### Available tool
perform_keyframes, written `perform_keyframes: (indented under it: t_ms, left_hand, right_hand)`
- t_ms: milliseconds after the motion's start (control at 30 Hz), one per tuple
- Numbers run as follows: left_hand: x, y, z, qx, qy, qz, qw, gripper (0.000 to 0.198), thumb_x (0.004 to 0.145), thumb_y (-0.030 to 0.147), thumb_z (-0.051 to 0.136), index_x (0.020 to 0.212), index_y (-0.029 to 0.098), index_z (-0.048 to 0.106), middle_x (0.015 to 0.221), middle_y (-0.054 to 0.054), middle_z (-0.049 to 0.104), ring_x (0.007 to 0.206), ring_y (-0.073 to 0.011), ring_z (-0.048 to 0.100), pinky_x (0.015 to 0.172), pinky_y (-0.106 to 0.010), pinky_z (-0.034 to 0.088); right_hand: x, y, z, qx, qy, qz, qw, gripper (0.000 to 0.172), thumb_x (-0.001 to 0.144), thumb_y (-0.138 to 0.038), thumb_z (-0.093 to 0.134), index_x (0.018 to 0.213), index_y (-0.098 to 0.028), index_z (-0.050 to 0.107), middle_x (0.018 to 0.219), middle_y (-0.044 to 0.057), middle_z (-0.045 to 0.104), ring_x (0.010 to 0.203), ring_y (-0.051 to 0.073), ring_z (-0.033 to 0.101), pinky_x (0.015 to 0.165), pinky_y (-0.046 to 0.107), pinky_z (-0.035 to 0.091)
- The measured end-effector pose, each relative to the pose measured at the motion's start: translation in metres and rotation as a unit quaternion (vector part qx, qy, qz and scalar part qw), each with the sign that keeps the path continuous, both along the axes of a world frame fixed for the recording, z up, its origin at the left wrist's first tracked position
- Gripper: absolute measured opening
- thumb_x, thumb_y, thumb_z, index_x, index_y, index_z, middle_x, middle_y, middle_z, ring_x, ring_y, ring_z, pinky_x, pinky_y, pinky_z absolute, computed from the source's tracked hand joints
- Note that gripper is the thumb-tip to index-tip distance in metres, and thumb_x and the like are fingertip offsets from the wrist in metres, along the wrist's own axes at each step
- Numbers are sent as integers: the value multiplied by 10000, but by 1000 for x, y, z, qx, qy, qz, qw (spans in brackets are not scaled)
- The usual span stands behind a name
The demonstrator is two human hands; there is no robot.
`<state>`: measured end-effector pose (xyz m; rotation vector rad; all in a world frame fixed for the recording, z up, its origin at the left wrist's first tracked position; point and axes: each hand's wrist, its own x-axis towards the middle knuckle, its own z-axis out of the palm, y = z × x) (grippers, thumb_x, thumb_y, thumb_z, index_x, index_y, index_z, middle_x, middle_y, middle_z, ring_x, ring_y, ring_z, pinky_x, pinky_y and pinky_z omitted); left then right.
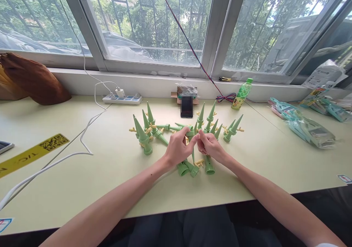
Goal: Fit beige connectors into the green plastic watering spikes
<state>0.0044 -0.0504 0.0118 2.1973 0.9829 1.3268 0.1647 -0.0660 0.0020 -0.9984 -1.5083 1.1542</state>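
Note:
Near the middle of the table, my left hand (180, 146) is closed round a green plastic spike (193, 155), whose tip points down below the fingers. My right hand (211, 146) meets it on the right, fingertips pinched together against the left thumb; what they hold, if anything, is hidden. Several green spikes with yellow valves stand upright at the left (143, 137) and behind my right hand (211, 113). Loose green pieces lie below my hands, one with its round opening (210, 170) towards me. A yellow valve piece (199, 163) lies between them.
At the back stand a phone (186, 107) against a small box and a green-capped bottle (242, 95). A power strip (122, 99) with a white cable (89, 129) is at the left. Bagged plastic items (308, 126) lie at the right, and a brown bag (35, 80) sits far left.

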Motion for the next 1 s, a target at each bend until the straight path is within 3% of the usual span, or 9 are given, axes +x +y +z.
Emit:
perform_keyframes:
  t_ms: [167,567,833,1000]
  left_hand:
    - [0,-2,4,-64,-37,-10,997,316,844,351,651,730,199,399,474,102,245,419,-62,226,431,-221,177]
    - [1,-1,3,-83,-70,-22,994,386,873,380,597,679,200,316,508,80,235,442,-63,213,422,-225,147]
    - [-1,4,0,-130,-94,-77,984,351,924,444,524,705,190,424,506,64,357,399,-63,312,392,-220,181]
    - [-2,5,2,-111,-84,-77,987,421,962,458,445,644,183,422,473,47,399,397,-79,389,403,-229,272]
  right_hand:
    - [0,-2,3,20,-22,18,999,684,910,-689,380,465,-177,469,392,-26,390,366,78,350,392,233,302]
    - [1,-3,-1,61,-80,30,994,640,968,-581,381,492,-169,498,408,-20,432,385,80,381,446,234,336]
    - [2,-1,2,53,-66,1,996,580,960,-580,404,571,-170,530,427,-35,409,394,87,371,436,241,309]
    - [4,1,1,60,-77,-34,995,545,950,-596,414,629,-174,536,434,-45,395,393,93,376,423,241,300]
